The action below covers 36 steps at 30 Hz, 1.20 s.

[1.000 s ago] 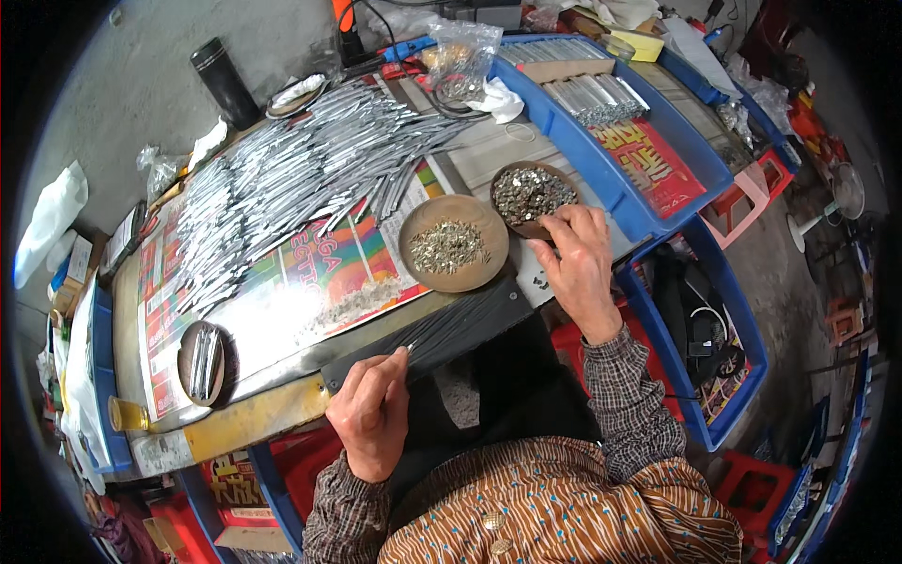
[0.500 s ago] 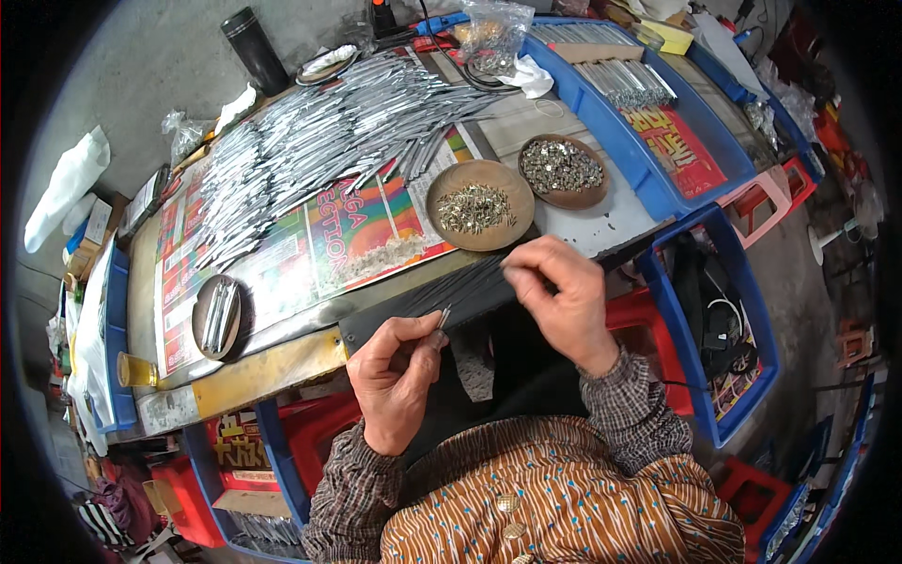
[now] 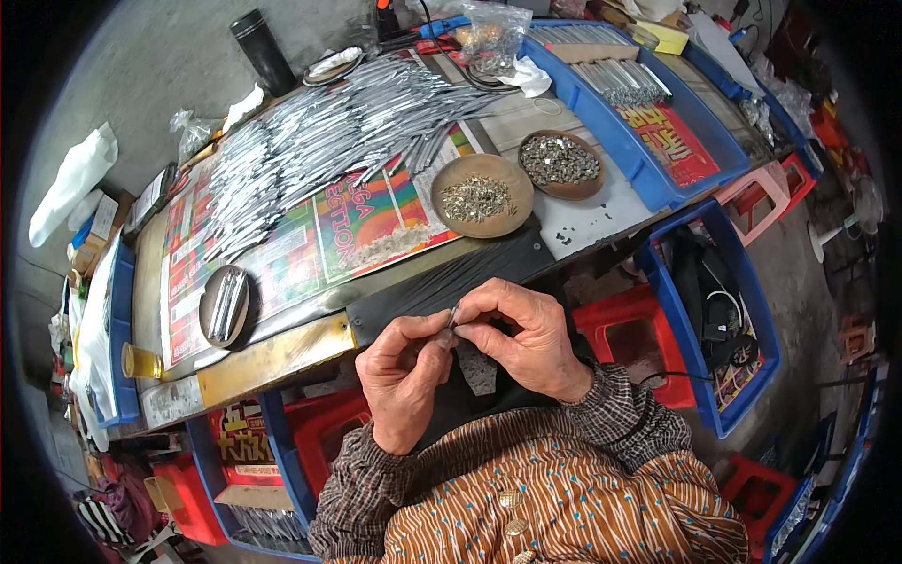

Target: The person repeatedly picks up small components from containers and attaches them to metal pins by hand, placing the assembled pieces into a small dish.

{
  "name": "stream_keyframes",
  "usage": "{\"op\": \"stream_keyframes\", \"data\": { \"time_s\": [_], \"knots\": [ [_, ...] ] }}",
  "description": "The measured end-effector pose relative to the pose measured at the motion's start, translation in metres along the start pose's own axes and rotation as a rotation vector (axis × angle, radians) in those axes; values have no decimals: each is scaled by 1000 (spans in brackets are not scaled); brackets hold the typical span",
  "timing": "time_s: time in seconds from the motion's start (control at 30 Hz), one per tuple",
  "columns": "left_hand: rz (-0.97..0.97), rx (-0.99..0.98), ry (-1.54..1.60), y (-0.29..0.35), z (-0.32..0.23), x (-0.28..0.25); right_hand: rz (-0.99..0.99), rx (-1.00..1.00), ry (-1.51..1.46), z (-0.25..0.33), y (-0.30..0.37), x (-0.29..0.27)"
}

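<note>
Head view, hands [image 3: 521, 340] together, pinching slim metallic piece [image 3: 454, 316], round wooden bowl [image 3: 487, 164] of shiny bits [image 3: 477, 199]

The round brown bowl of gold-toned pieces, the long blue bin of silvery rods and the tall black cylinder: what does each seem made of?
Round brown bowl: probably wood, satin, from its warm, uneven tone.
Long blue bin: likely moulded plastic, slightly glossy; even colour, smooth rim.
Tall black cylinder: smooth, faint sheen; metal or plastic, hard to tell.
</note>
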<state>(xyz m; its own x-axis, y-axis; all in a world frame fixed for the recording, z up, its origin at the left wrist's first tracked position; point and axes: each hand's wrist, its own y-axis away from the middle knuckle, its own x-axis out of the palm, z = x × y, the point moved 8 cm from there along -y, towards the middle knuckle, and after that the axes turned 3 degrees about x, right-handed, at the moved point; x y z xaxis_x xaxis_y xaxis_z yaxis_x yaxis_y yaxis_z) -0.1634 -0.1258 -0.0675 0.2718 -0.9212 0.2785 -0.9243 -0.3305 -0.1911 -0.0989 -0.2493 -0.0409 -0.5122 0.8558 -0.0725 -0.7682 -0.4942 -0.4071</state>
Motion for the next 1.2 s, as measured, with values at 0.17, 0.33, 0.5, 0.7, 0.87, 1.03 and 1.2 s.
{"op": "stream_keyframes", "data": {
  "time_s": [0.17, 0.33, 0.5, 0.7, 0.87, 1.03, 1.2],
  "knots": [
    [16, -40, 38, 2, 0, 0, 15, -26, 8, 2, 0, 2],
    [16, -82, 82, 3, 4, -1, 13, 19, -67, -4, 2, 2],
    [21, -134, 139, 5, 7, 1, -9, 212, -304, -20, 7, 6],
    [-12, -146, 150, 4, 10, -1, -21, 167, -146, -21, 4, 0],
    [44, -63, -140, 2, 0, -5, 55, -113, 263, 6, -9, -10],
    [176, 250, -616, -6, -23, 5, 83, -379, 535, 25, -12, -7],
    [121, 150, -476, -2, -13, 3, 80, -347, 506, 19, -4, -5]
  ]
}}
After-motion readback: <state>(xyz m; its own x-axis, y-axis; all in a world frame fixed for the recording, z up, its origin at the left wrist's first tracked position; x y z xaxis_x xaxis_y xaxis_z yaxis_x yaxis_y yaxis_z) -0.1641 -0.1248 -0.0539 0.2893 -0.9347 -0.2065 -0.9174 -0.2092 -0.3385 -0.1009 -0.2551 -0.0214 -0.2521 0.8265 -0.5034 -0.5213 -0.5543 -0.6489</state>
